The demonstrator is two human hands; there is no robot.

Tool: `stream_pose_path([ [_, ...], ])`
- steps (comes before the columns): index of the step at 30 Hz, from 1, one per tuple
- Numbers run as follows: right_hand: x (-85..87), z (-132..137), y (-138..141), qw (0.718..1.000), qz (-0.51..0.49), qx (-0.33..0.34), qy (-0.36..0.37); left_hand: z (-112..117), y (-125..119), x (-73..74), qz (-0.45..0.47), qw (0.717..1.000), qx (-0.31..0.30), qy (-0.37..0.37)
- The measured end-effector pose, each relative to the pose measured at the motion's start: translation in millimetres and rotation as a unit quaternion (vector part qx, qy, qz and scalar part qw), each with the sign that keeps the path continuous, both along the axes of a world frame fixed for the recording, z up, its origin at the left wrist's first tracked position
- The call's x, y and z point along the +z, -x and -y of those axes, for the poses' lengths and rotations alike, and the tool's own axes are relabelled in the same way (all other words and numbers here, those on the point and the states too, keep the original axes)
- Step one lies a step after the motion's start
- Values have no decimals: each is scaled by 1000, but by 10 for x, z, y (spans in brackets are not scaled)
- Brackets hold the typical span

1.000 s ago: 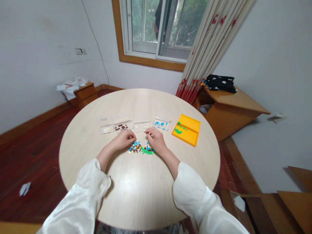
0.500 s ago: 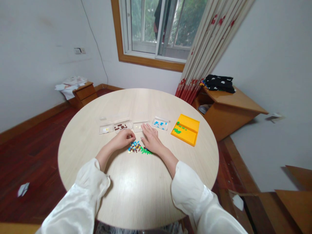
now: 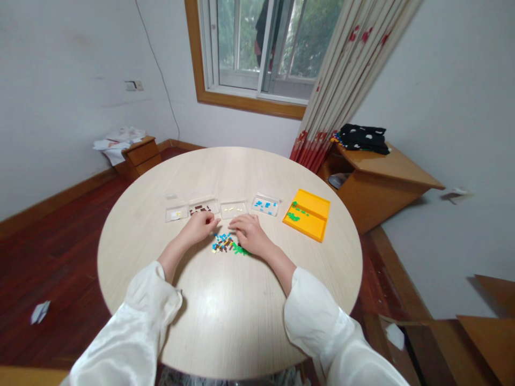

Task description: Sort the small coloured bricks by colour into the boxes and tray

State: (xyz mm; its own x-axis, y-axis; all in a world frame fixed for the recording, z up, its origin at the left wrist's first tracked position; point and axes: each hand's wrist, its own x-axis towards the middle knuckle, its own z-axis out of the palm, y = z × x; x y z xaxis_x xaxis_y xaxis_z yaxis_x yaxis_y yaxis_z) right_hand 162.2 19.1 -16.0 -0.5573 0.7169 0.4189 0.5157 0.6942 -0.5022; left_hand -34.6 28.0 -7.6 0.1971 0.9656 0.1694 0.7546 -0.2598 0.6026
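Left hand (image 3: 200,226): fingers curled inward, tips bunched together just short of the trays; can't tell if a piece is pinched. Right hand (image 3: 250,233): fingers half bent, reaching toward the left one, palm down; grip hidden, can't tell. Loose white satin sleeves (image 3: 145,295) on both arms.

Heap of small mixed blue, brown and yellow plastic pieces (image 3: 222,244) lies on the bench between the hands, nearer the person than the fingertips. Small bright green plastic pieces (image 3: 241,250) at its right edge; right hand partly blocks that side.

Beyond the hands, a row of shallow clear plastic trays: small tray (image 3: 185,213) with a white-and-yellow bit, tray of dark brown pieces (image 3: 214,206) partly behind the left hand, tray of pale yellow pieces (image 3: 231,214), tray of blue pieces (image 3: 265,197). Right of these, open yellow plastic case (image 3: 314,228) with green pieces along its left side. All on the round pale wood-grain bench (image 3: 225,311).

Farther out: low brown wooden cabinet (image 3: 140,155) under loose white papers (image 3: 118,139), print too blurred to read; sliding window (image 3: 241,43); cream curtain with red flowers (image 3: 333,80); larger brown wooden cabinet (image 3: 386,187) carrying folded black cloth with white spots (image 3: 362,138). White scrap (image 3: 40,312) on dark red floor (image 3: 24,268).
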Motion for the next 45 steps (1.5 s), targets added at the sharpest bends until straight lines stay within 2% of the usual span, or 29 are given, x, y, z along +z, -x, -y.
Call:
stream_pose_path([
  [3,0,20,7,999,29,36,8,7,4,13,0,1000,-4,9],
  [6,-32,16,4,997,52,50,12,16,18,23,19,998,-47,33],
  [9,-73,-4,-5,997,67,32,15,17,63,33,41,994,-89,58],
  [15,-102,-32,-23,997,70,-1,8,16,191,54,22,988,-126,87],
  [20,-73,-29,-28,997,70,6,16,28,190,49,5,987,-140,85],
  [25,-36,-23,-18,997,65,-20,26,34,143,37,3,984,-149,93],
  [33,-68,-48,-18,990,-107,-76,53,43,121,38,-3,987,-137,86],
  [40,-26,-129,-85,943,-279,-173,48,59,103,55,7,987,-138,87],
  [45,-18,-162,-127,928,-319,-180,68,50,111,31,-2,987,-138,87],
])
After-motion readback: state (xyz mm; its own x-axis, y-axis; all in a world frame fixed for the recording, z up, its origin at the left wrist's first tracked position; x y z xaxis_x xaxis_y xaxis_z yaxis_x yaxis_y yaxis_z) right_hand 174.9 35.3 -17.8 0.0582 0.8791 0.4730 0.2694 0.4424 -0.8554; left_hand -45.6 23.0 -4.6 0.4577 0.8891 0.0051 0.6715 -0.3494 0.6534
